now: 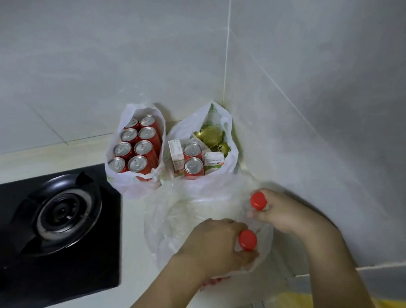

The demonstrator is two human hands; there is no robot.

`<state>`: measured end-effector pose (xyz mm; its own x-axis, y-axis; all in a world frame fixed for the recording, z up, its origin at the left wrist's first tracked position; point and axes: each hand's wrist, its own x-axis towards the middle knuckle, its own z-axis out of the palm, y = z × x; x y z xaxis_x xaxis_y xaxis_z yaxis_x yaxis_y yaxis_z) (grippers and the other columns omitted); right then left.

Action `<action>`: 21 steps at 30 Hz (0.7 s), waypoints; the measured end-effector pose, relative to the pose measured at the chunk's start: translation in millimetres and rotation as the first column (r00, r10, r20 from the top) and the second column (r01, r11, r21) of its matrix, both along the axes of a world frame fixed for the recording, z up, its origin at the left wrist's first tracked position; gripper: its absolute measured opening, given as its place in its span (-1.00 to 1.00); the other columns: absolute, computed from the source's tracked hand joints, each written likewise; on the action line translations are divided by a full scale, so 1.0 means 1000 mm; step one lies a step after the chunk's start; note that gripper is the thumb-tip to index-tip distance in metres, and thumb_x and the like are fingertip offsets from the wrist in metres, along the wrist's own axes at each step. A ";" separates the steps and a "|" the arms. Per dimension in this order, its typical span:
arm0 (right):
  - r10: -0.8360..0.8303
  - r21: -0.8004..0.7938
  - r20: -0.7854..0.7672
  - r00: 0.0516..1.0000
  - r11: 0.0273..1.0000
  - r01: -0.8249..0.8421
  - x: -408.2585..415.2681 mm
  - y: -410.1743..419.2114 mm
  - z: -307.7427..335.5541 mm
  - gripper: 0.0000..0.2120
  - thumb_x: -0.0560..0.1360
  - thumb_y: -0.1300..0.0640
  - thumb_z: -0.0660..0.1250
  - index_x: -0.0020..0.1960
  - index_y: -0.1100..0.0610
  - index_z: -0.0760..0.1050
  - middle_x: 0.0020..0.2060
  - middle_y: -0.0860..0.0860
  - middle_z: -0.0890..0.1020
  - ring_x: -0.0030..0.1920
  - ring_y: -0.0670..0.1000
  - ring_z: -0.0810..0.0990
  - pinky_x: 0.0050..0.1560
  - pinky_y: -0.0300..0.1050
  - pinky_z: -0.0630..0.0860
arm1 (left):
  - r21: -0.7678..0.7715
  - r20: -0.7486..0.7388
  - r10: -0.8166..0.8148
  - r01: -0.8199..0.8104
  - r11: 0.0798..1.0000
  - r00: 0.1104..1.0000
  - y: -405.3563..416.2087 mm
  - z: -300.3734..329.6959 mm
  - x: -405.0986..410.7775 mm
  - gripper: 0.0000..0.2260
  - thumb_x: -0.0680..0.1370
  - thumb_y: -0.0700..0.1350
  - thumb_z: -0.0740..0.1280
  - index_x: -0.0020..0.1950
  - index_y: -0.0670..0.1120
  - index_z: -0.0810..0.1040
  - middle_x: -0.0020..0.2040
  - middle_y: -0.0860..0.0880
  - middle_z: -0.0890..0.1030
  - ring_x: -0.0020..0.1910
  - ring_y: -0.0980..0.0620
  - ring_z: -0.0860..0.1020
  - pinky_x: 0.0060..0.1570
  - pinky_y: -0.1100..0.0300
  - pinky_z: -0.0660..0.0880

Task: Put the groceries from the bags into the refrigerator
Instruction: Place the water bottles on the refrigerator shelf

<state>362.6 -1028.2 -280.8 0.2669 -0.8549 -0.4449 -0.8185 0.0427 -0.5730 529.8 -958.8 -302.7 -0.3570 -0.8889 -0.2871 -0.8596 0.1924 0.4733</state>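
Home kitchen for sure: black gas hob (46,217) sunk into a pale bench (127,293) at 8 o'clock, grey tiled walls (108,49) meeting in the corner.

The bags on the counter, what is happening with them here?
A person is unpacking groceries. The left hand grips one red-capped bottle and the right hand grips another red-capped bottle, both at the near clear bag. Behind it, the left white bag holds red cans, and the right white bag holds two cans, small cartons and gold-wrapped items. A gas stove sits to the left. No refrigerator is in view.
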 end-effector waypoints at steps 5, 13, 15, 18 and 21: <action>-0.048 -0.032 0.113 0.992 0.998 0.052 -0.002 -0.005 -0.023 -0.86 0.51 -0.05 0.39 0.01 -0.05 0.51 -0.05 -0.12 0.57 0.00 -0.06 0.54 0.06 -0.13 0.48 | 0.109 -0.151 0.165 -0.149 0.983 0.975 0.003 -0.011 0.012 -0.78 0.47 0.22 0.28 0.02 0.15 0.52 -0.11 0.13 0.64 -0.12 0.11 0.59 -0.09 0.12 0.55; -0.178 -0.217 0.346 0.921 0.940 0.264 0.019 0.001 -0.045 -0.75 0.51 -0.15 0.33 0.12 -0.07 0.46 -0.07 -0.17 0.58 0.00 -0.08 0.56 0.00 -0.17 0.46 | 0.181 -0.468 0.573 -0.562 0.807 0.672 0.007 -0.030 0.050 -0.86 0.56 0.12 0.37 -0.08 0.08 0.52 -0.20 0.13 0.61 -0.21 0.16 0.55 -0.19 0.30 0.45; -0.172 -0.246 0.428 0.887 0.922 0.297 0.028 0.003 -0.040 -0.81 0.56 -0.02 0.34 0.12 0.01 0.46 -0.08 -0.18 0.58 -0.01 -0.16 0.54 -0.07 -0.27 0.40 | 0.113 -0.469 0.549 -0.570 0.814 0.692 0.010 -0.025 0.054 -0.86 0.57 0.13 0.35 -0.03 0.09 0.50 -0.15 0.12 0.63 -0.17 0.15 0.57 -0.16 0.25 0.48; -0.138 -0.287 0.566 0.813 0.891 0.351 0.043 0.004 -0.017 -0.85 0.55 -0.02 0.34 0.07 0.00 0.47 -0.06 -0.16 0.60 0.01 -0.22 0.55 0.01 -0.24 0.44 | 0.015 -0.509 0.530 -0.608 0.793 0.679 0.016 0.000 0.064 -0.84 0.58 0.17 0.32 0.04 0.12 0.50 -0.11 0.16 0.63 -0.13 0.21 0.57 -0.19 0.30 0.44; -0.087 -0.340 0.671 0.737 0.846 0.410 0.062 0.006 0.016 -0.84 0.55 -0.05 0.34 0.05 0.01 0.47 -0.09 -0.20 0.60 0.02 -0.18 0.56 0.04 -0.25 0.44 | -0.014 -0.657 0.509 -0.684 0.730 0.556 0.021 0.037 0.081 -0.81 0.57 0.17 0.30 0.10 0.11 0.52 -0.02 0.22 0.64 0.01 0.26 0.58 -0.03 0.31 0.48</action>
<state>425.0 -1022.4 -264.8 0.0855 -0.9806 0.1762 -0.2770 -0.1932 -0.9412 610.6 -937.8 -265.3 0.2737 -0.9613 0.0303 -0.3864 -0.0811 0.9188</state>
